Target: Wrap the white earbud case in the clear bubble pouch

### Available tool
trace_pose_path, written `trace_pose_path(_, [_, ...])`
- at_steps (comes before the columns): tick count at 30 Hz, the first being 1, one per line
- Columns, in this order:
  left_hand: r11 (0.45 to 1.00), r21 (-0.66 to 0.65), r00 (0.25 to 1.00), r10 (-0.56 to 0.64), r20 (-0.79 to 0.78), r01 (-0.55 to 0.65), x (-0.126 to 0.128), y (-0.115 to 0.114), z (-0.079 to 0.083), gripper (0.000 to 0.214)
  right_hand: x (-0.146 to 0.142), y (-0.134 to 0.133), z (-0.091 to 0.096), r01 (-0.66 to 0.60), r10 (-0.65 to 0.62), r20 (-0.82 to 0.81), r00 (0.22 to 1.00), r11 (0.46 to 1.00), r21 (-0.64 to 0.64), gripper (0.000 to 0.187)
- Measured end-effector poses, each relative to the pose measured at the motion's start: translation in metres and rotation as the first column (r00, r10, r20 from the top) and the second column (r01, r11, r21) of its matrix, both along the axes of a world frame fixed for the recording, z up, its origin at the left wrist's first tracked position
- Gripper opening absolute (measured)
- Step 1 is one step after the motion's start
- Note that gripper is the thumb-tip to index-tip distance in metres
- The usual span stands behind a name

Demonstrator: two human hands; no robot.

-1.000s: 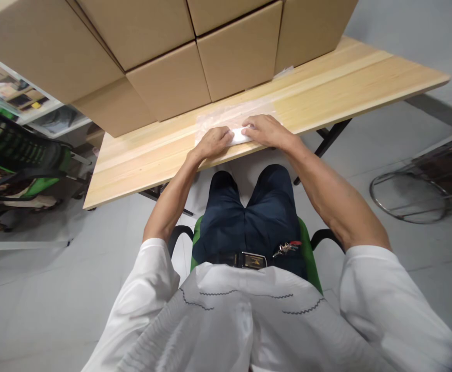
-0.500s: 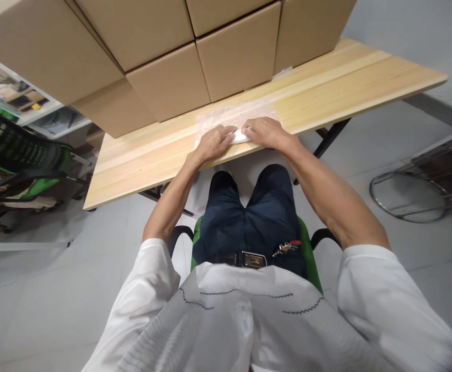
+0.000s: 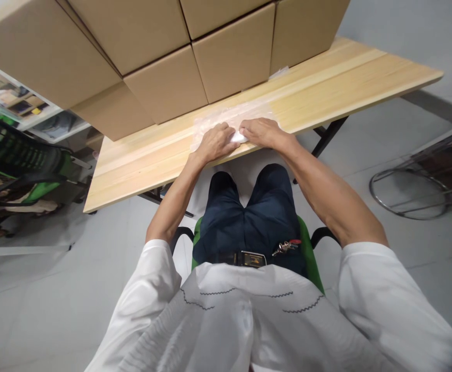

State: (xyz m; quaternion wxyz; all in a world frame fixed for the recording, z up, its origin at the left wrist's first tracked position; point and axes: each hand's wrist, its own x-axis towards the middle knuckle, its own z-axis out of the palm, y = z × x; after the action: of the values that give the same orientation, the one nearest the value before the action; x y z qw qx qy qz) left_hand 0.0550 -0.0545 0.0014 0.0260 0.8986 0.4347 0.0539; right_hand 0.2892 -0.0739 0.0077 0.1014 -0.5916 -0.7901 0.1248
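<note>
A clear plastic bag (image 3: 229, 114) lies flat on the wooden table (image 3: 338, 88) near its front edge. Inside it, or on it, a small white object (image 3: 238, 137) shows between my two hands. My left hand (image 3: 215, 143) rests on the bag's left part with its fingers curled down onto the white object. From the right, my right hand (image 3: 263, 132) presses on the same object with its fingers bent. The two hands almost touch. Most of the white object is hidden beneath them.
Several stacked cardboard boxes (image 3: 164, 57) fill the back of the table. A green chair and crate (image 3: 20, 160) stand at the left, a metal ring stand (image 3: 407, 191) at the right on the grey floor. I sit on a green chair (image 3: 309, 253).
My hands have drawn closer together over the white object, so less of it shows. The view has shifted slightly.
</note>
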Motion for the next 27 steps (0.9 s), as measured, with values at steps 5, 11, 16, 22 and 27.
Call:
trace_pose_path(5, [1.000,0.004,1.000,-0.004,-0.018,0.004,0.000,0.002,0.001,0.044,0.000,0.003,0.000,0.016,-0.016,0.029,0.999,1.000,-0.014,0.053])
trace_pose_path(11, [1.000,0.015,1.000,-0.016,0.004,0.016,0.006,-0.001,-0.005,0.044,-0.001,0.007,-0.005,0.035,-0.035,0.006,0.999,0.999,-0.007,0.054])
trace_pose_path(16, [0.999,0.022,0.999,-0.033,0.035,0.032,0.010,-0.002,-0.011,0.048,0.001,0.009,-0.010,0.032,-0.032,-0.018,0.999,1.000,-0.001,0.057])
trace_pose_path(22, [0.999,0.002,0.992,-0.036,0.119,0.036,0.008,0.007,-0.018,0.041,0.014,0.007,-0.017,0.044,-0.041,-0.060,0.997,0.997,0.056,0.059])
trace_pose_path(27, [0.999,-0.043,0.988,-0.025,0.150,0.032,0.006,0.009,-0.017,0.041,0.033,0.000,-0.015,0.179,-0.175,-0.063,0.983,0.982,0.064,0.060])
